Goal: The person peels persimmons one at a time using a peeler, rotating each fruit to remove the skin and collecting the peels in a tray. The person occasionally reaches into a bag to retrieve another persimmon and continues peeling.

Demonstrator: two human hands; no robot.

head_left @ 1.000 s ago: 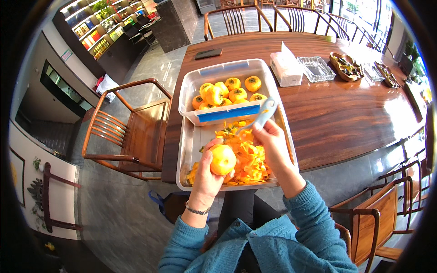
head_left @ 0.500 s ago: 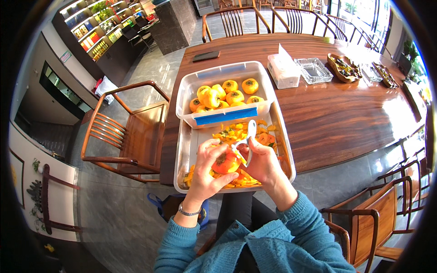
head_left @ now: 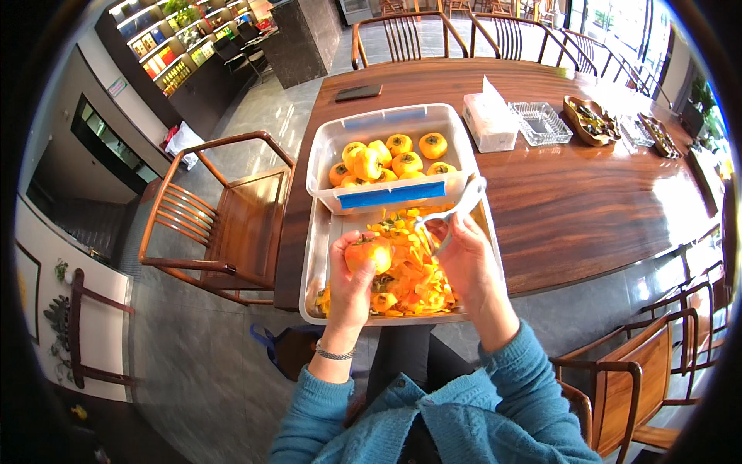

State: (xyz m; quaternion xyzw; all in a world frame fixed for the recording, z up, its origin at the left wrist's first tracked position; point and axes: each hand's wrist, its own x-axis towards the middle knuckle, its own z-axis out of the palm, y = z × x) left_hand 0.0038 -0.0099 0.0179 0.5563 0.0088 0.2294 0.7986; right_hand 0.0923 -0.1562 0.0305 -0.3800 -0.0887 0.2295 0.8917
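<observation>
My left hand [head_left: 349, 290] is closed round an orange persimmon [head_left: 369, 254], its leafy top turned away from me. In my right hand [head_left: 471, 267] is a white-handled peeler [head_left: 470, 197], held up to the right of the fruit and apart from it; its head is partly hidden by glare and fingers. Below both hands, a shallow metal tray [head_left: 315, 267] holds a heap of orange peel strips [head_left: 413, 282]. Across the tray's far part sits a clear plastic box [head_left: 325, 147] with a blue latch, holding several yellow-orange persimmons [head_left: 406, 162].
On the wooden table [head_left: 556, 216] stand a tissue pack [head_left: 491, 124], a glass ashtray [head_left: 543, 124] and a brown leaf-shaped dish [head_left: 591, 122]. A dark phone [head_left: 359, 93] lies at the back left. Wooden chairs [head_left: 220, 216] surround the table; a dark bag [head_left: 297, 348] rests on the floor.
My hands have drawn apart. The peeler has come off the persimmon and moved right and up, while the left hand has tilted the fruit and shifted slightly, uncovering more of the peel heap.
</observation>
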